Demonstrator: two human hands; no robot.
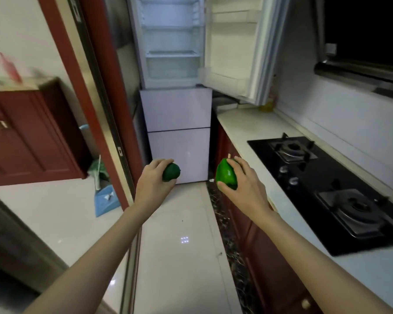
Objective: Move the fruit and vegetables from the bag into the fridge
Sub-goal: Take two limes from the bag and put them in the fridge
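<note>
At the far left stood a dark red cabinet (30,137), blurred, with a pink object (9,66) on its top that was too smeared to name. Beside it, on the pale floor tiles (179,257), lay a blue dustpan (106,200) near the foot of a red door frame (107,91). The left hand (156,182) reached forward with its fingers closed around a small dark green fruit (171,172), round and smooth, possibly an avocado or lime; the view did not settle which. Straight ahead stood the fridge (176,114), its upper door (238,46) swung open to the right, the white shelves inside bare, the two lower compartments closed. The right hand (243,182) gripped a bright green bell pepper (225,174), thumb below and fingers over its far side, held level with the left hand's fruit and well apart from it. Both items hung in the air in front of the fridge's lower section. To the right ran the white table (254,130), carrying a black two-burner gas hob (327,184). A yellowish bottle (268,105) stood at the table's far end, partly behind the open door.
</note>
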